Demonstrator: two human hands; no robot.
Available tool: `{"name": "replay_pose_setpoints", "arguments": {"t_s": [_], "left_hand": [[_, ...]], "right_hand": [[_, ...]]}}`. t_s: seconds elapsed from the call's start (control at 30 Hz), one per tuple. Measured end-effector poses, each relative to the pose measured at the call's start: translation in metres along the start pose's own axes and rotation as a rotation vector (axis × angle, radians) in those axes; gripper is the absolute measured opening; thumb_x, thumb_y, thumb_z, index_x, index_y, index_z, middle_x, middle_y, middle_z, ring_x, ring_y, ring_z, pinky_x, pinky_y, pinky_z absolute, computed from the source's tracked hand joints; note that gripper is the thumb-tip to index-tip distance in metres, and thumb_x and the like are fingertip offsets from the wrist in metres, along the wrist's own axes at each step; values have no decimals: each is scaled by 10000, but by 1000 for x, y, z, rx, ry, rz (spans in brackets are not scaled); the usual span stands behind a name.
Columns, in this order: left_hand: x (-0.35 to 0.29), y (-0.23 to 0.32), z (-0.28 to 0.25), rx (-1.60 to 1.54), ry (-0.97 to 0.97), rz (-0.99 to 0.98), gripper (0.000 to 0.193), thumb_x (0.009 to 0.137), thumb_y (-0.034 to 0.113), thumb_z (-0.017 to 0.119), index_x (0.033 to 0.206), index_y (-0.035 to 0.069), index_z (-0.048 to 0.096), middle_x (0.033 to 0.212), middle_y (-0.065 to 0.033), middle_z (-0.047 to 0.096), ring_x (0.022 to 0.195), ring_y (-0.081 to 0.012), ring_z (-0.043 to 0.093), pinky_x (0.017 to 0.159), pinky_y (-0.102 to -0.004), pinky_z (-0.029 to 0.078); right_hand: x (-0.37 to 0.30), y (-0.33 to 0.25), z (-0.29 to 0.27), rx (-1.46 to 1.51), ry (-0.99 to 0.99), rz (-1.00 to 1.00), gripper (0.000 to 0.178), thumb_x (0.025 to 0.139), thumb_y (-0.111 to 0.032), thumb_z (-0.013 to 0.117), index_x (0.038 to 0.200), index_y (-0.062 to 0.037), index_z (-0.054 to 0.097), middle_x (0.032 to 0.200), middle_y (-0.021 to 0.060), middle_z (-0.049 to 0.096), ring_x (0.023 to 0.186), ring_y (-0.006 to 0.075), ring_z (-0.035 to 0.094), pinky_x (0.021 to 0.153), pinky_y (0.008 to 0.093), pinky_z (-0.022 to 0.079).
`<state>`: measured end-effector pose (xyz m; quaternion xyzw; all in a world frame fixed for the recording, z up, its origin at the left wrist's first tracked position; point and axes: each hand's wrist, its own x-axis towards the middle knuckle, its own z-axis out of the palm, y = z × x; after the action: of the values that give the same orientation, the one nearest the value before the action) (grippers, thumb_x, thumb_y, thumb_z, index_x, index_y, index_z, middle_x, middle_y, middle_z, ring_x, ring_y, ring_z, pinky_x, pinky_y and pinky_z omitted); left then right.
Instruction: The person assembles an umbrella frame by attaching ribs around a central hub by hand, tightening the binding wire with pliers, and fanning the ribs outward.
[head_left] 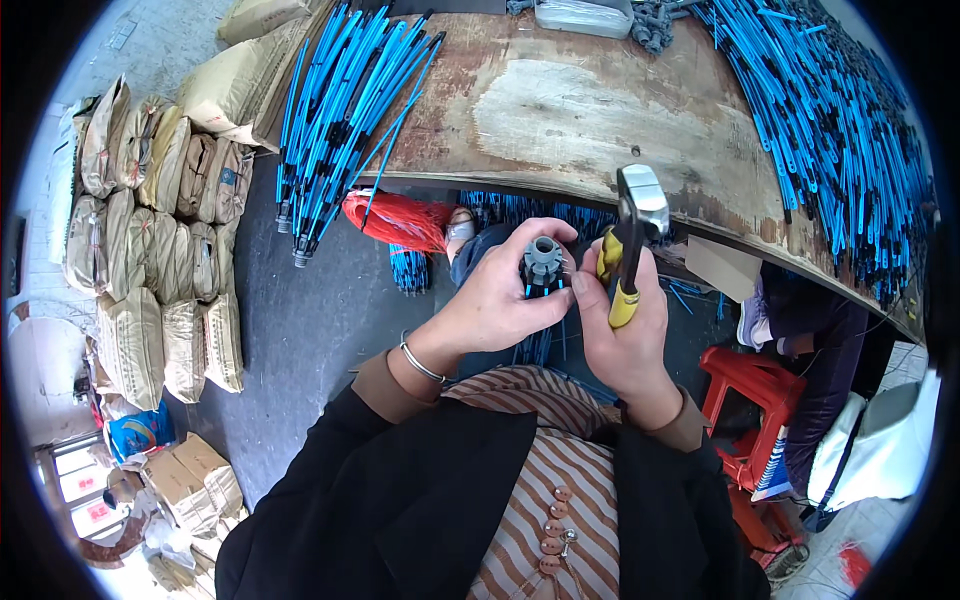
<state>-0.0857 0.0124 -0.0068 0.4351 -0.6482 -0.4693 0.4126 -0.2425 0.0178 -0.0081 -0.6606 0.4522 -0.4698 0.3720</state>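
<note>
My left hand [490, 300] is closed round a grey plastic hub [543, 257] with a toothed rim and a round hole in its top. Black and blue rods fan down below the hub, partly hidden by my fingers. In my right hand [632, 350] is a hammer [643, 200] with a shiny metal head and a black-and-yellow handle. The hammer head points up and away, apart from the hub. My right thumb and fingertips come close to the hub's right side; whether they touch it I cannot tell.
A worn wooden table [570, 110] lies ahead, with blue rods [350, 110] heaped at its left and more at its right. A red stool [750, 400] and a person's leg [825, 370] are at right. Stuffed sacks [130, 340] are stacked at left.
</note>
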Motion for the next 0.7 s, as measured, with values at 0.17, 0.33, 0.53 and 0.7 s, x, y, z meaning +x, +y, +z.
{"name": "replay_pose_setpoints", "arguments": {"t_s": [0.17,0.33,0.53,0.7], "left_hand": [[3,-3,1,-78,-48,101,495,716,36,640,1169,26,440,882,-61,592,826,-135,580,768,-282,459],[6,2,2,-202,-15,-62,424,719,23,640,1107,29,469,852,-44,590,803,-108,574,742,-269,467],[7,-13,-11,-385,7,-84,291,714,60,673,947,27,502,821,-32,577,786,-121,564,733,-267,456],[15,-8,-17,-429,-36,-81,369,678,141,759,934,27,519,818,-32,577,783,-119,560,723,-257,450]], "right_hand": [[16,-9,-16,-205,-68,-200,285,832,-51,591,1087,-3,471,867,34,545,798,128,538,729,251,442],[31,7,-25,267,-287,255,360,821,-104,612,1130,-19,448,955,57,536,877,148,542,748,272,453],[2,17,-49,834,-278,471,464,784,-66,597,1205,-38,404,1127,100,481,1059,181,480,864,348,440],[-11,23,-44,355,-141,235,526,723,26,591,1221,-45,438,1142,135,457,1093,250,468,929,402,416]]}}
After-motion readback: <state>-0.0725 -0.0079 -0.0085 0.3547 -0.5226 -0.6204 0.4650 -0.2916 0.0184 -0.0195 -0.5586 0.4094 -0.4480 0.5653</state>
